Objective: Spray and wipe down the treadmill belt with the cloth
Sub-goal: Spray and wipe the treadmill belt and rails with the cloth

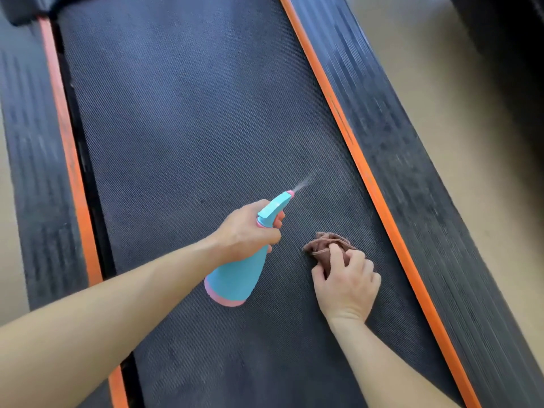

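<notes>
The dark textured treadmill belt (182, 119) fills the middle of the view. My left hand (247, 231) grips a turquoise spray bottle (235, 278) with a pink base, tilted so its nozzle points up and right; a thin mist leaves the nozzle over the belt. To its right, my right hand (347, 284) holds a bunched brown cloth (323, 245), which sits on the belt near the right orange stripe.
Orange stripes (365, 172) edge the belt on both sides, with ribbed black side rails (418, 178) beyond them. Beige floor (471, 160) lies to the right and far left. A black housing (23, 10) sits at the top left corner.
</notes>
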Motion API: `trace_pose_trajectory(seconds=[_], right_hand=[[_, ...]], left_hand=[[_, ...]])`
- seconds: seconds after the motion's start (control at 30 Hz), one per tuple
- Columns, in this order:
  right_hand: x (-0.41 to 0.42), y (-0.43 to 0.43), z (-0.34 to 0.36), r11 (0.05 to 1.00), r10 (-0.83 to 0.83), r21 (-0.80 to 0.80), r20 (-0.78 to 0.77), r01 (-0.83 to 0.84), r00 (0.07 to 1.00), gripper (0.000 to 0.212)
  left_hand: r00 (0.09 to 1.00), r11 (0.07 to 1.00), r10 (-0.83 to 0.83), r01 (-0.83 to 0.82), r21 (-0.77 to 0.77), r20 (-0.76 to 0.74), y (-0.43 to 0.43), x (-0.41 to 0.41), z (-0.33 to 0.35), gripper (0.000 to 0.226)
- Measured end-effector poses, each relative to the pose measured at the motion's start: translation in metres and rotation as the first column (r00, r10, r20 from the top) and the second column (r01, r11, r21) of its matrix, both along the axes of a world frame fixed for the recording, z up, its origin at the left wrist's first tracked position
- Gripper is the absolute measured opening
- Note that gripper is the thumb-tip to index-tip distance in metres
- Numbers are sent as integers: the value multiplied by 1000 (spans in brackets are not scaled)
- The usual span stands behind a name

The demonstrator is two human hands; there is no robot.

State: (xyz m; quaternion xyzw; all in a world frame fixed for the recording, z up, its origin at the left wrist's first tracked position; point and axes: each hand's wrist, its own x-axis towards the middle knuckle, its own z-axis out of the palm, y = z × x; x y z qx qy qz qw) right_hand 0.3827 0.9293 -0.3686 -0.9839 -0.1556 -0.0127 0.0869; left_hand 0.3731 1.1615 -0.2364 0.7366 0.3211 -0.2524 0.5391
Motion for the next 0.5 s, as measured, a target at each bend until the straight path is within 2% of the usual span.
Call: trace_pose_trajectory(seconds=[0.07, 0.2, 0.33, 0.4, 0.5], right_hand=[[0, 0, 1, 1000, -3, 15, 4, 3, 1000, 36], [26, 19, 7, 994, 104, 35, 11, -104, 995, 40], [108, 78, 5, 981, 189, 20, 91, -191, 978, 37], [153, 118, 3, 971, 241, -23, 148, -240, 959, 34], [197, 163, 8, 959, 281, -59, 78, -277, 956, 33]], left_hand=[[1000, 1000, 5, -5, 13, -20, 2, -3, -3, 24], [1000, 1000, 7, -6, 22, -25, 10, -8, -7, 27], [997, 997, 78, -78, -11, 17, 21, -9, -17, 52], [993, 994, 106, -106, -1, 55, 28, -3, -21, 51], [976, 984, 177, -178, -8, 126, 36, 9, -24, 57]])
